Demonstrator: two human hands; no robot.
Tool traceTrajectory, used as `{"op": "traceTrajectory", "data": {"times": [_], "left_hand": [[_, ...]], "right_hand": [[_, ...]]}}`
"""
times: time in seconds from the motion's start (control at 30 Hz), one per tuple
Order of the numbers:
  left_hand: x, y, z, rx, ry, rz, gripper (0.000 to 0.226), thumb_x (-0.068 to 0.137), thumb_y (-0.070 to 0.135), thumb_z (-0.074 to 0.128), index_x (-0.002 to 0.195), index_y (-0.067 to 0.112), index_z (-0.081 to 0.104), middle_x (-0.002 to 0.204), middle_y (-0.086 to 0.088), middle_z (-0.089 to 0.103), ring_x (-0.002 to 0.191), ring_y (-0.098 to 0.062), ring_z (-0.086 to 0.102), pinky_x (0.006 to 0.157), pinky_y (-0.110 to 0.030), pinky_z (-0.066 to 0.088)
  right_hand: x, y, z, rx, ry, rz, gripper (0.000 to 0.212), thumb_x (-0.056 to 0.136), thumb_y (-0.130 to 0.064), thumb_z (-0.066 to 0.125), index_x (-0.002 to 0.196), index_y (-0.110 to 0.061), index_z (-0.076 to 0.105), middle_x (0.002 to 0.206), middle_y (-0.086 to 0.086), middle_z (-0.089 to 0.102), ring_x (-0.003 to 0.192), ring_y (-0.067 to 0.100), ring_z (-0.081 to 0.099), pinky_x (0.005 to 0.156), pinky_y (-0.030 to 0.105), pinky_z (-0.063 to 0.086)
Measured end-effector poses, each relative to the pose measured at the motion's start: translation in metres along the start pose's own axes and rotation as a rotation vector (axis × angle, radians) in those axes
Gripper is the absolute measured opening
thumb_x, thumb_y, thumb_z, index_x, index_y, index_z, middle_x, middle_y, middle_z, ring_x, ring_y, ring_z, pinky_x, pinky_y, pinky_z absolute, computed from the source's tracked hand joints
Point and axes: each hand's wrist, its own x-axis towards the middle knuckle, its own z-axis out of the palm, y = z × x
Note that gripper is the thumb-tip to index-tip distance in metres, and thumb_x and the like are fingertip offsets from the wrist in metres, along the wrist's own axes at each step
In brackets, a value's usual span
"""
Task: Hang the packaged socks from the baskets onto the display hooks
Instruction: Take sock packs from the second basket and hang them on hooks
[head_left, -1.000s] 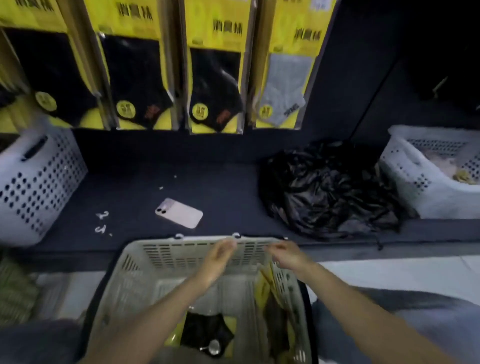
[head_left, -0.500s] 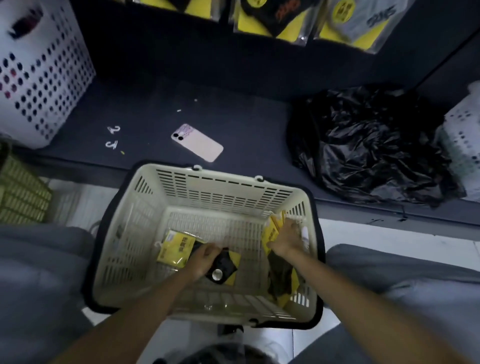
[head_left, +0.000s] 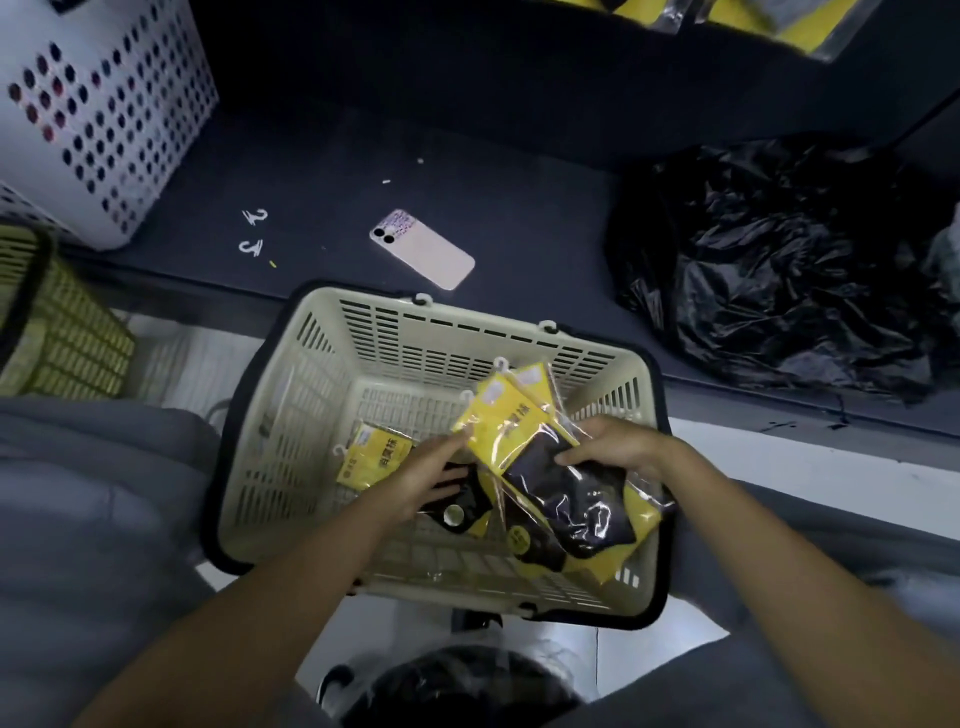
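A beige slotted basket (head_left: 415, 332) stands in front of me, below the dark shelf. My right hand (head_left: 618, 447) grips a small stack of yellow sock packets (head_left: 566, 488) with black socks inside, lifted over the basket's right half. My left hand (head_left: 436, 467) reaches into the basket with fingers extended; its fingertips touch the left edge of that stack and it lies over a single yellow packet (head_left: 374, 457) on the basket floor. The bottoms of hung sock packets (head_left: 810, 26) show at the top right.
A pink phone (head_left: 423, 249) and two white plastic hooks (head_left: 253, 231) lie on the dark shelf (head_left: 493, 171). A crumpled black plastic bag (head_left: 779, 260) sits on the shelf at right. A white perforated basket (head_left: 104, 114) stands at left, a green basket (head_left: 57, 322) below it.
My right hand has lifted the packets that leaned on the basket's right wall toward the middle. My left hand moved from the single packet toward that stack. The view tilted further down.
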Motion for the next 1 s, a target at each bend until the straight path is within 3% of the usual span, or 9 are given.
{"op": "traceTrajectory", "data": {"times": [0.2,0.27,0.33,0.43,0.53,0.67,0.77,0.9,1.0], "left_hand": [[0.005,0.014,-0.033,-0.247,0.11,0.093,0.022,0.084,0.028,0.07,0.101,0.014,0.065,0.1,-0.004,0.075,0.084,-0.012,0.072,0.065,-0.019,0.057],[0.008,0.01,-0.048,-0.305,0.169,0.094,0.021,0.084,0.025,0.07,0.101,0.013,0.066,0.097,-0.004,0.075,0.082,-0.013,0.073,0.066,-0.019,0.057],[0.01,0.002,-0.063,-0.33,0.207,0.051,0.027,0.085,0.023,0.069,0.109,0.011,0.062,0.102,-0.006,0.073,0.089,-0.016,0.071,0.072,-0.022,0.056],[0.015,-0.021,-0.083,-0.354,0.275,-0.015,0.029,0.089,0.015,0.064,0.116,0.011,0.056,0.103,-0.007,0.068,0.083,-0.016,0.066,0.061,-0.022,0.057],[0.019,-0.044,-0.103,-0.148,0.404,-0.073,0.034,0.089,0.002,0.061,0.122,-0.002,0.056,0.11,-0.018,0.065,0.082,-0.026,0.062,0.072,-0.035,0.058],[0.028,-0.054,-0.115,0.107,0.492,-0.084,0.037,0.086,-0.008,0.061,0.121,-0.015,0.053,0.124,-0.033,0.056,0.108,-0.036,0.057,0.099,-0.051,0.045],[0.034,-0.051,-0.104,0.261,0.501,-0.022,0.044,0.082,-0.007,0.067,0.123,-0.012,0.051,0.125,-0.028,0.057,0.112,-0.037,0.058,0.095,-0.048,0.048],[0.036,-0.055,-0.095,0.492,0.472,-0.06,0.072,0.084,0.018,0.071,0.142,-0.001,0.033,0.143,-0.021,0.041,0.131,-0.038,0.041,0.108,-0.049,0.036],[0.033,-0.053,-0.095,0.355,0.435,0.015,0.055,0.087,0.004,0.065,0.136,-0.006,0.041,0.134,-0.02,0.052,0.115,-0.03,0.056,0.087,-0.03,0.053]], "right_hand": [[0.022,-0.007,0.028,0.164,-0.052,-0.102,0.026,0.083,-0.023,0.072,0.108,-0.014,0.068,0.111,0.004,0.07,0.091,0.011,0.067,0.075,0.015,0.052],[0.034,-0.001,0.038,0.141,-0.032,-0.065,0.035,0.081,-0.027,0.074,0.112,-0.011,0.068,0.117,0.002,0.067,0.099,0.012,0.063,0.081,0.017,0.05],[0.049,0.011,0.049,0.114,0.076,-0.031,0.042,0.081,-0.029,0.075,0.117,-0.009,0.066,0.116,-0.003,0.063,0.108,0.014,0.057,0.093,0.024,0.043],[0.072,0.027,0.072,0.324,0.305,0.003,0.034,0.083,-0.018,0.072,0.11,0.001,0.066,0.112,0.014,0.067,0.109,0.03,0.061,0.088,0.032,0.049],[0.094,0.035,0.096,0.426,0.339,0.037,0.043,0.083,-0.006,0.072,0.12,0.009,0.055,0.122,0.022,0.06,0.117,0.036,0.056,0.071,0.017,0.048],[0.115,0.053,0.117,0.338,0.221,0.064,0.045,0.081,-0.008,0.074,0.12,-0.004,0.051,0.121,0.011,0.047,0.126,0.032,0.047,0.092,0.036,0.043],[0.12,0.066,0.128,0.145,0.207,-0.005,0.058,0.08,-0.018,0.076,0.128,-0.007,0.044,0.127,0.01,0.041,0.123,0.024,0.043,0.091,0.026,0.042],[0.116,0.073,0.142,0.023,0.167,-0.052,0.081,0.082,-0.029,0.074,0.146,-0.008,0.03,0.153,0.01,0.026,0.14,0.027,0.03,0.111,0.042,0.033],[0.119,0.074,0.142,0.062,0.256,-0.053,0.074,0.077,-0.024,0.079,0.139,-0.003,0.042,0.143,0.014,0.042,0.13,0.029,0.043,0.105,0.04,0.04]]}}
